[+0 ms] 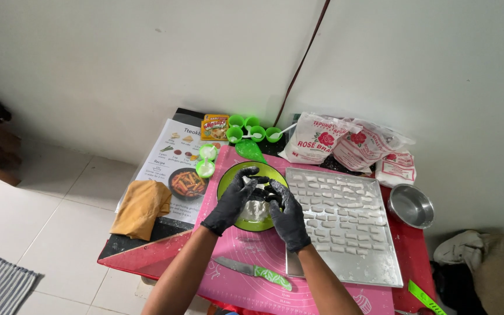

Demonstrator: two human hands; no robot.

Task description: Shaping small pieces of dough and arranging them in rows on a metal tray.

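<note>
Both my hands wear black gloves dusted with white flour. My left hand (231,200) and my right hand (287,214) meet over a green bowl (227,178) holding a lump of white dough (254,211). The fingertips of both hands pinch a small piece of dough between them, just above the lump. The bowl stands on a pink silicone mat (246,251). To the right of the bowl lies a metal tray (380,268) covered with several rows of small white dough pieces (339,210).
A green-handled knife (255,270) lies on the mat near me. Flour bags (345,143), small green cups (252,131), a seasoning packet (214,126), a printed recipe sheet (173,157), a tan cloth (141,207) and a steel bowl (410,205) surround the low table.
</note>
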